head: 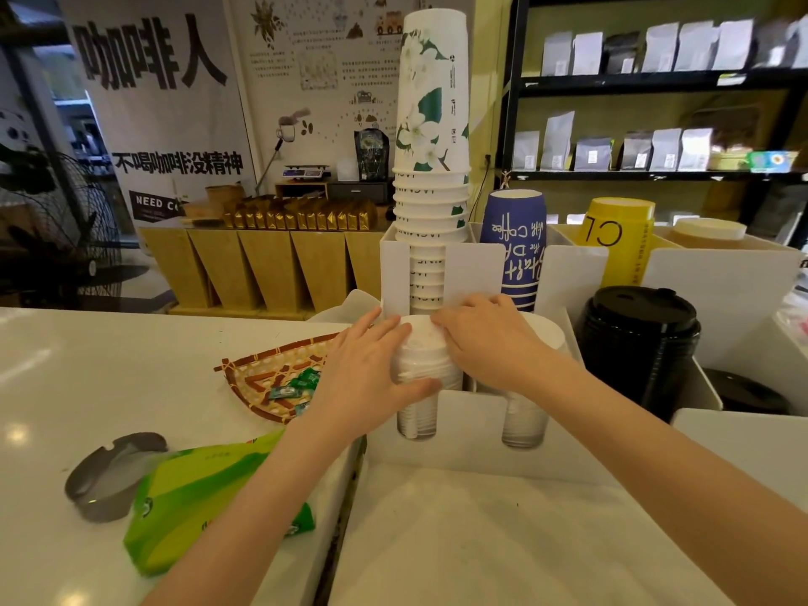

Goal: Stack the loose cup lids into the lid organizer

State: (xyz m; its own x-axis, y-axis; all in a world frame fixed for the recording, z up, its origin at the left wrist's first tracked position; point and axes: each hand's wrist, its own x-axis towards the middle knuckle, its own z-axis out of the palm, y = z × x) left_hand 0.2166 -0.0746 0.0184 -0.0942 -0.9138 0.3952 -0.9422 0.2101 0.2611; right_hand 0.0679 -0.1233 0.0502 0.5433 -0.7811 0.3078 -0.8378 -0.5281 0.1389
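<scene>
A white lid organizer (472, 426) stands on the counter with slotted front compartments. A stack of white cup lids (422, 358) rises out of its left compartment. My left hand (371, 369) wraps the stack's left side, thumb across its front. My right hand (485, 338) lies flat on the stack's top and right side, covering part of a second white lid stack (522, 419) in the neighbouring compartment. A stack of black lids (640, 338) fills the right compartment.
Tall floral paper cups (433, 124), blue cups (516, 247) and yellow cups (621, 238) stand in holders behind. A woven tray of candies (271, 373), a green tissue pack (210, 496) and a grey ashtray (109, 474) lie on the left counter.
</scene>
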